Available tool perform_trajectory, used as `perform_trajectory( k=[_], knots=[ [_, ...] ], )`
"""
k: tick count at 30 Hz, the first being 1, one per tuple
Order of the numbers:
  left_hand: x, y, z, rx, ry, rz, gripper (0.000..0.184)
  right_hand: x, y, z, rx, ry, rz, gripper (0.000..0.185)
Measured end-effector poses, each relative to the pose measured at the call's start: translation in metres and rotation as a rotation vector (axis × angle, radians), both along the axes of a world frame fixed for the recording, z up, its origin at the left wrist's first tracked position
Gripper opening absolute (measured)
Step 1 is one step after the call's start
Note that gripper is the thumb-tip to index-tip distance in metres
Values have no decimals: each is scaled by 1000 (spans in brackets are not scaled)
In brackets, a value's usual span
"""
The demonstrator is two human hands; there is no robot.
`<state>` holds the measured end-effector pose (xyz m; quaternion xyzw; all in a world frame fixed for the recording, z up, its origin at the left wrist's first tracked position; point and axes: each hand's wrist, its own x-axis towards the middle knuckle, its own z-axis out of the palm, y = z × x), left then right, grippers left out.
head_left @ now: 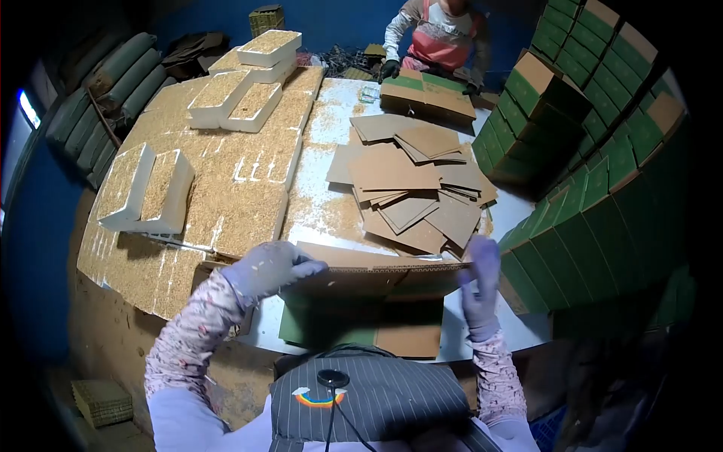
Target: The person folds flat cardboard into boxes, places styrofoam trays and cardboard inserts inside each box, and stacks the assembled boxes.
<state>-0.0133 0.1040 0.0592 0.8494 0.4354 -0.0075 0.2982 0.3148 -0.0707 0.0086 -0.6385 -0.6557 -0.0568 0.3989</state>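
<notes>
In front of my body a green and brown cardboard box (365, 282) is tilted up, its long upper edge running between my two gloved hands. My left hand (271, 273) grips the left end of that edge, with the thumb and fingers toward the cardboard. At the opposite end, my right hand (480, 286) presses against the box, fingers pointing up and slightly blurred. The lower part of the box (407, 339), green on the left and brown on the right, lies in shadow close to my apron. Beyond it lies a loose pile of cardboard sheets (399, 169).
Grain-like material covers a slatted surface (218, 203) on the left, with several white trays (169, 196) on it. Green boxes (602, 218) are stacked high on the right. Across the white table (312, 200), a person handles flat green-brown cardboard (429, 102). Rolled sacks (109, 102) sit at far left.
</notes>
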Motion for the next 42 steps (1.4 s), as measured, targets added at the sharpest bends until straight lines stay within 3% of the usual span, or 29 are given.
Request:
perform_trajectory(
  k=[2,3,4,6,7,8,10,12,14,16,17,18,19,20,22,25,26,27,28,29,30,32,34,36,38,39,40,41,42],
  knots=[
    [0,13,10,-514,79,84,37,-22,7,-1,-131,-403,10,41],
    [-10,24,-10,-553,-21,70,35,-16,-7,-15,-133,-450,26,40],
    [-9,25,-16,-543,-35,80,35,-10,-23,-33,112,-574,96,31],
    [-10,15,-26,1,-152,-47,34,-13,-37,-49,271,-448,151,26],
    [-1,1,-21,390,-87,-142,35,-9,-32,-38,150,-272,171,26],
    [11,-17,-4,404,58,-137,42,-3,-28,-27,19,-90,191,25],
    [26,-43,31,254,37,-284,56,-5,-6,-9,24,359,325,23],
    [39,-55,25,157,-117,-510,53,-27,25,36,-175,-137,857,31],
    [77,-54,-17,75,228,-767,39,-73,41,7,-545,-487,994,26],
    [76,-40,-125,647,-240,-983,46,-78,27,-51,-984,-792,970,25],
    [82,-39,-119,871,-354,-823,53,-70,22,-48,-653,-645,1034,23],
    [85,-37,-112,1083,-464,-654,60,-64,22,-30,-524,-436,1029,38],
    [83,-33,-119,1058,-443,-453,69,-52,15,-11,-478,-166,891,55],
    [72,-28,-112,957,-275,-255,71,-28,5,5,-642,-233,754,58],
    [67,-15,-114,1152,-247,-29,66,16,-28,-1,-845,-175,596,60],
    [81,-21,-103,1084,-265,25,58,25,-41,1,-1028,587,550,65],
    [77,-26,-82,1052,-322,25,53,25,-33,-19,-912,910,425,66],
    [72,-27,-74,876,-397,-52,55,8,-18,-13,-797,914,84,69],
    [64,-30,-69,698,-465,-131,57,-7,-6,-10,-743,910,-36,69],
    [48,-43,-50,552,-470,-270,62,8,0,-45,-759,788,-84,67],
    [29,-57,-39,410,-465,-404,66,13,3,-60,-765,993,1,70],
    [5,-72,-84,595,-253,-756,71,19,12,-74,-859,1083,37,74],
    [-4,-54,-104,560,-373,-845,74,23,19,-54,-857,930,86,75],
    [-6,-13,-107,550,-485,-711,68,26,25,-26,-773,844,215,78],
    [-2,-2,-138,-120,-797,-6,54,42,38,-8,-557,1104,361,71],
    [10,6,-164,-221,-719,216,49,38,44,-1,-545,1117,368,64],
    [18,2,-189,-108,-528,292,48,34,51,0,-534,1130,382,58],
    [26,-2,-214,-17,-328,360,53,41,59,-24,-630,844,184,44],
    [29,-12,-233,-99,-330,453,53,44,60,-63,-659,751,51,38]
  ],
)
